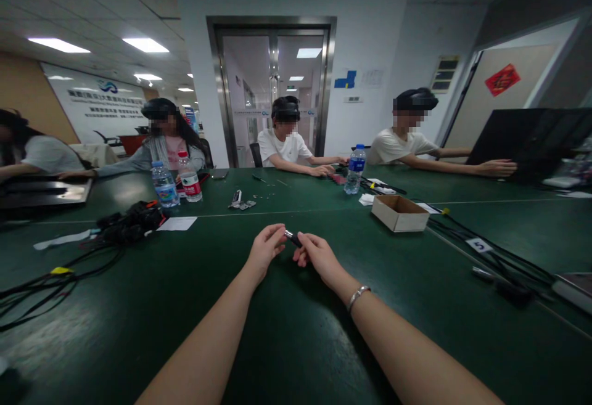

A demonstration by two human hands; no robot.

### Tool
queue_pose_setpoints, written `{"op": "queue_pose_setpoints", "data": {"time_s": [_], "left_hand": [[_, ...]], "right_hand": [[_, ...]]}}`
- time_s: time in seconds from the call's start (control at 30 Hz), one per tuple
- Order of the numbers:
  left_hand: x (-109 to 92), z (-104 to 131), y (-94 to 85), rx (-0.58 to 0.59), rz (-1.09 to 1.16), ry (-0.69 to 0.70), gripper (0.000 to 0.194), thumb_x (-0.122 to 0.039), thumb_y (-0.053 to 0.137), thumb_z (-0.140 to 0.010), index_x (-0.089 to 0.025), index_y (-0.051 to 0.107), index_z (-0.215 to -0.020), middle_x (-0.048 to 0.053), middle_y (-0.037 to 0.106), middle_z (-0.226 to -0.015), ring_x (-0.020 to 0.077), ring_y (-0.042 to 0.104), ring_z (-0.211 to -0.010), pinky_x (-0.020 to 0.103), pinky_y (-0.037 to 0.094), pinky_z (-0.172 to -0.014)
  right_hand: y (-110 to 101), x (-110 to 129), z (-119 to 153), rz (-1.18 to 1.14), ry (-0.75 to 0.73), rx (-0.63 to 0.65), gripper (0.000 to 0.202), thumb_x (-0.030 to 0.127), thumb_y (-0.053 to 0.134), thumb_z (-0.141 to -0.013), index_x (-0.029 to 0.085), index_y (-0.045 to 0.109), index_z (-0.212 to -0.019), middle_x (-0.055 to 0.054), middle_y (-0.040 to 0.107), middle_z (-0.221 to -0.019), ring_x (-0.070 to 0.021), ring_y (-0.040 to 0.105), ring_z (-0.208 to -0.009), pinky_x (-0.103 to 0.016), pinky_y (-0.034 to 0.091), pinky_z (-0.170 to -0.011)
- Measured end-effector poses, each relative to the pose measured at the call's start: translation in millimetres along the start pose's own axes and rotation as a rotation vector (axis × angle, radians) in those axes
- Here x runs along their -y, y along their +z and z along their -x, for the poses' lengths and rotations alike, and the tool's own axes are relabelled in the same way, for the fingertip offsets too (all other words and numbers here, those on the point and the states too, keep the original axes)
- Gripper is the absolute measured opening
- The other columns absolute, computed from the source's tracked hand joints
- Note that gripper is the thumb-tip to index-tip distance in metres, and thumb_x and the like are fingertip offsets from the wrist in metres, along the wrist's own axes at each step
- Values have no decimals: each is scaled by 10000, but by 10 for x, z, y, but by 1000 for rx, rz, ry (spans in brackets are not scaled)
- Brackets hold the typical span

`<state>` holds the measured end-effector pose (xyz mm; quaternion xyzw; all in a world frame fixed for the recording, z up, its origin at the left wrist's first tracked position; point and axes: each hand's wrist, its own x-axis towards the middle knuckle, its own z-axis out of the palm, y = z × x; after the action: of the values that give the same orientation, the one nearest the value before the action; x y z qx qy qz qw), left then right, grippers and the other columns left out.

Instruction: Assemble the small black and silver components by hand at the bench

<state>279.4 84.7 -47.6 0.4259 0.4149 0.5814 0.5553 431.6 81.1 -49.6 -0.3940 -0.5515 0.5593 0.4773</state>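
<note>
Between my hands, above the green table (231, 306), is a small slim cylinder (292, 238) with a shiny silver end and a dark body; its exact kind is too small to make out. The fingertips of my left hand (267, 249) pinch the silver end. My right hand (317, 254) grips the dark end between thumb and fingers, with a silver bracelet on that wrist. The cylinder tilts down toward the right. Part of it is hidden by the fingers.
Ahead lie small metal parts (243, 203). An open cardboard box (401, 212) stands to the right, near a water bottle (355, 169) and black cables (490, 257). Bundled black gear (132, 223) and two bottles (165, 184) are on the left. Several people sit around the table.
</note>
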Motion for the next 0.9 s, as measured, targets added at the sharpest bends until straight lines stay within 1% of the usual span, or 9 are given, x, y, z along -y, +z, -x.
{"op": "queue_pose_setpoints", "data": {"time_s": [0.1,0.2,0.3,0.43,0.53,0.63,0.77,0.83,0.9], "left_hand": [[31,-26,-1,-18,-30,-15,379,-473,737,-651,-165,668,-861,41,653,-812,112,591,-707,224,441,-638],[69,-49,-23,16,-80,33,347,-463,739,-654,-152,670,-791,1,600,-680,87,537,-627,209,407,-593],[66,-48,-45,42,-64,49,317,-411,751,-651,-161,693,-837,18,633,-747,98,556,-671,231,435,-645],[3,-10,-40,76,-11,-6,328,-329,755,-643,-187,707,-934,66,685,-936,156,615,-848,298,467,-798],[-23,8,-19,93,-1,-9,370,-323,738,-665,-204,688,-1011,89,672,-1059,187,615,-949,315,467,-833],[6,-3,-5,62,-29,-4,395,-396,725,-686,-190,673,-1018,92,670,-1010,177,619,-888,299,473,-778],[63,-33,-4,36,-84,42,346,-417,738,-664,-148,690,-876,56,655,-843,131,587,-754,251,451,-696],[61,-32,-6,35,-76,45,345,-385,756,-642,-152,693,-888,55,662,-855,132,588,-760,251,449,-704],[37,-16,-6,44,-67,39,351,-344,762,-631,-166,697,-927,66,674,-928,147,600,-813,265,455,-743]], "right_hand": [[7,13,6,2,11,1,397,549,579,-788,155,558,-835,1,621,-558,-78,526,-430,-189,402,-442],[11,18,4,0,16,11,388,534,577,-797,151,558,-850,2,622,-564,-76,525,-434,-184,395,-441],[8,20,4,4,19,11,386,528,570,-803,147,562,-862,5,620,-563,-75,526,-436,-184,394,-445],[-2,23,13,-1,18,3,391,531,567,-804,146,567,-876,7,621,-564,-79,537,-448,-186,401,-455],[-2,18,11,2,22,9,396,533,565,-804,145,565,-878,10,617,-556,-76,534,-441,-182,397,-449],[-1,2,-6,9,17,12,402,543,571,-793,147,561,-861,12,615,-552,-74,530,-433,-181,396,-444],[-17,-24,-34,15,14,15,420,561,590,-768,150,557,-850,15,610,-543,-77,525,-420,-187,389,-429],[-26,-28,-36,14,9,23,413,555,590,-771,152,559,-854,13,613,-551,-78,527,-423,-188,389,-429],[-30,-25,-29,12,6,31,397,543,585,-781,154,561,-853,10,616,-559,-78,533,-433,-188,393,-438]]}}
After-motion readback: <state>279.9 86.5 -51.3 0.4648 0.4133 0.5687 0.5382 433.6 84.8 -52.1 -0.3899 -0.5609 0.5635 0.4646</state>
